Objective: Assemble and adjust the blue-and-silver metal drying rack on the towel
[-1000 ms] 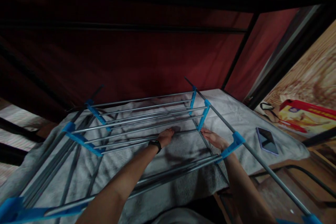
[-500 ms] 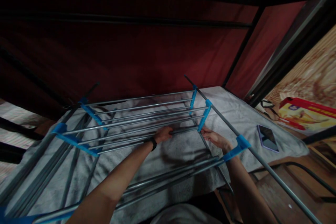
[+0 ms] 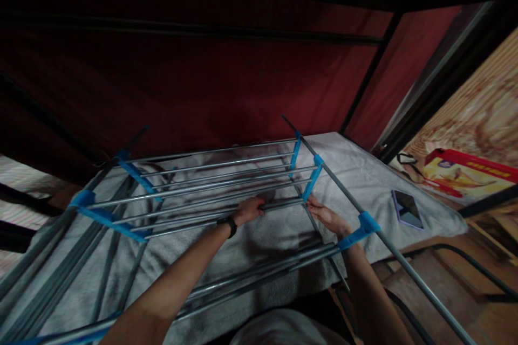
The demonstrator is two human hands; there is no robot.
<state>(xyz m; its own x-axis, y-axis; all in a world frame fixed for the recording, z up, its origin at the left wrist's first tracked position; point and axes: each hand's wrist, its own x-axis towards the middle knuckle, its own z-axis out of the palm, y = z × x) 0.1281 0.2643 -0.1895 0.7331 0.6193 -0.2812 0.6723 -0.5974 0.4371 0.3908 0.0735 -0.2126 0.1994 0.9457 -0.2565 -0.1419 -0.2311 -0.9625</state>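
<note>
A rack of grey metal tubes (image 3: pixel 226 160) with blue plastic connectors lies on its side over a grey blanket (image 3: pixel 364 172). My left hand (image 3: pixel 249 210), below a dark wristband (image 3: pixel 232 226), is closed round one of its lower cross tubes (image 3: pixel 283 205). At the right end of that tube, my right hand (image 3: pixel 327 218) has its fingers on the low tip of a blue connector (image 3: pixel 313 182); its palm side is partly turned up. My right forearm passes beneath another blue connector (image 3: pixel 358 230). The fingertips of both hands are partly hidden.
A phone (image 3: pixel 407 209) lies on the blanket to the right. Beyond it is a red and yellow box (image 3: pixel 469 172). Loose-looking tubes (image 3: pixel 76 259) run along the left. A dark bed frame (image 3: pixel 372 81) and red cloth (image 3: pixel 210 86) stand behind the rack.
The view has shifted slightly, so the phone and box sit a little further left. Both hands stay at the same tube and connector, with only a slight shift of the fingers.
</note>
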